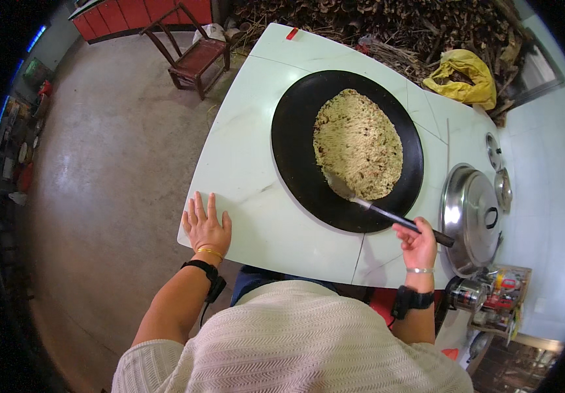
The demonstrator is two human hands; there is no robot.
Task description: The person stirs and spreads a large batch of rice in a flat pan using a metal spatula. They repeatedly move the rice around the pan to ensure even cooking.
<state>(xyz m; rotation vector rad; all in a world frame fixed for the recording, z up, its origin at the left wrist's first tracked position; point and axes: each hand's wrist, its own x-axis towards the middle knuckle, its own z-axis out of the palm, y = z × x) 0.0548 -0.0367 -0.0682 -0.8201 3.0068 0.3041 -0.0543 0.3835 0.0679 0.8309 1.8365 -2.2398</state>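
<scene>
A big black wok (295, 142) is set into the pale tiled stove top (248, 172). Inside it lies a broad layer of grainy, pale food (358, 137), flecked with darker bits. My right hand (419, 240) grips the black handle of a metal spatula (390, 215), whose blade is partly sunk in the lower edge of the food. At the near left corner of the stove top, my left hand (208, 231) rests palm down with its fingers spread, holding nothing.
A large steel lid (471, 218) lies right of the wok, with smaller lids (493, 151) beyond. Firewood (385, 24) is piled behind, near a yellow bag (481, 86). A wooden chair (199, 59) stands at the back left. A steel pot (466, 294) is at the lower right.
</scene>
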